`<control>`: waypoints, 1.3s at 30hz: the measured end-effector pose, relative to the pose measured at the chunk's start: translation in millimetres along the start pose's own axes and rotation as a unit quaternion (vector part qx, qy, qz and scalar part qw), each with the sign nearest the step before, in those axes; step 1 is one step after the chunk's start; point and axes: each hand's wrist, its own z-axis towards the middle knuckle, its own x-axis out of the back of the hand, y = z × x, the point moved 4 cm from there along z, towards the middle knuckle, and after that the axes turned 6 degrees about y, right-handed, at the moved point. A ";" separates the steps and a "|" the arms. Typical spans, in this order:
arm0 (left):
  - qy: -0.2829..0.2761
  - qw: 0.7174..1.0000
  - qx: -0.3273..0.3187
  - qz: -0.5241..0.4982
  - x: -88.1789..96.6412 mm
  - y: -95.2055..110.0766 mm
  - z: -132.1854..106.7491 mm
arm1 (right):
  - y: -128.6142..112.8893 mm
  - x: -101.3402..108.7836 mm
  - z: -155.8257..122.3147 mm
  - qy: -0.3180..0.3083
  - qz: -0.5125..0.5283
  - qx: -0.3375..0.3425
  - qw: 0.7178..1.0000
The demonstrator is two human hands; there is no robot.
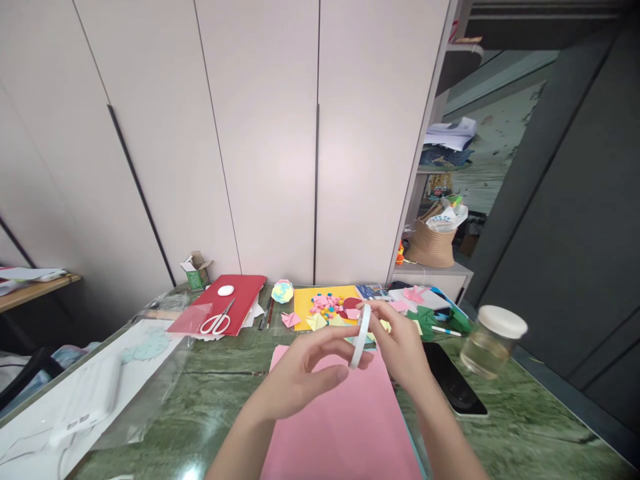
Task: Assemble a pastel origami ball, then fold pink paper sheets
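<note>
A narrow white roll of tape (361, 337) is held on edge between my two hands, above a stack of pink paper (340, 427). The fingers of my left hand (310, 367) reach into and around its ring, with the thumb below. At the roll's upper right edge, my right hand (400, 340) has its fingertips closed on it. Those fingertips partly hide one another, so a loose tape end cannot be made out. Behind the hands lie folded paper pieces (316, 321) and a yellow sheet (302, 303).
White-handled scissors (216, 325) rest on a red folder (245, 287) at left. A black phone (455, 380) and a lidded jar of liquid (490, 347) stand close to my right forearm. A white power bank (93, 393) lies on plastic at far left.
</note>
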 end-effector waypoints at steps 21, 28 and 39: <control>0.058 0.974 0.004 0.218 -5.0 -5.0 8.8 | -22.5 2.6 -23.6 0.179 -0.058 0.359 0.914; 0.024 0.978 -0.029 0.207 -4.1 -4.5 9.6 | -13.4 12.1 -11.2 0.148 -0.014 0.194 0.970; 0.062 0.974 0.050 0.214 -4.7 -9.8 9.2 | -19.2 -3.0 -15.0 0.120 -0.137 0.358 0.916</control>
